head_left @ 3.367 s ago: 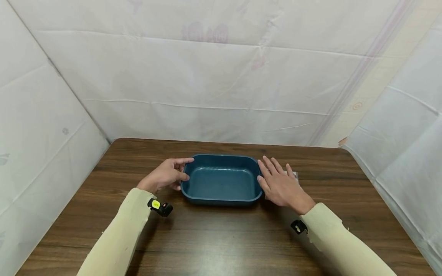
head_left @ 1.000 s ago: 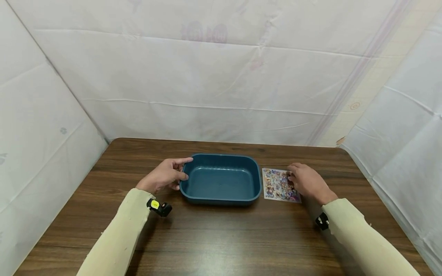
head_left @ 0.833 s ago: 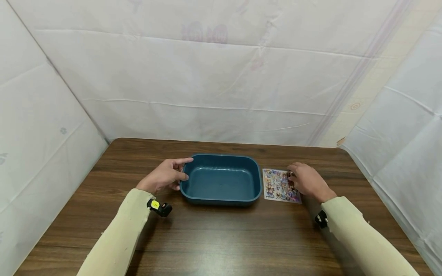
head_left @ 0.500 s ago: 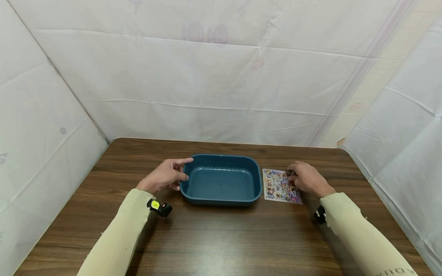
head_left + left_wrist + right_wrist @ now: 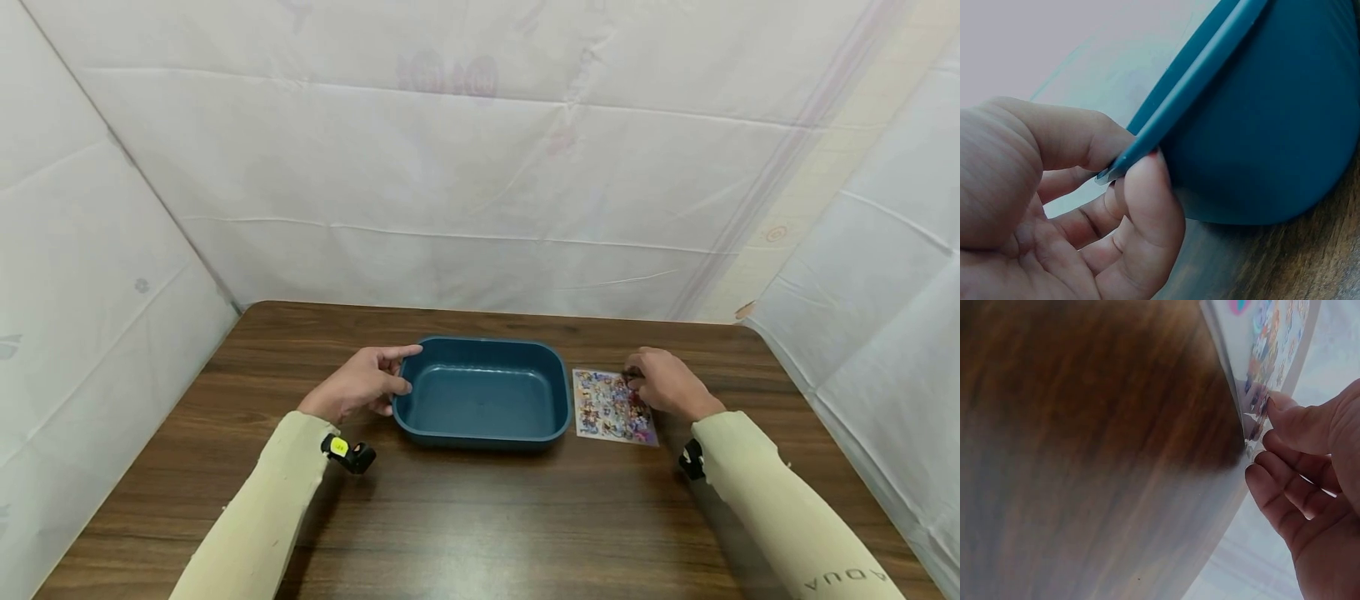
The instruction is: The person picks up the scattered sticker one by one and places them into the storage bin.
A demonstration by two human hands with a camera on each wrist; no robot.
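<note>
White sheeting hangs behind a brown wooden table. On the table sits a blue tray, and just beside its right end lies a colourful printed sheet. The left hand grips the tray's left rim between thumb and finger. The right hand, spread over the printed sheet moments ago, now pinches its right edge, fingers curled; each hand therefore holds one thing.

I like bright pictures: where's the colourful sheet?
In the head view, the sheet is on the table, just right of the blue tray, the right hand at its far-right corner.
</note>
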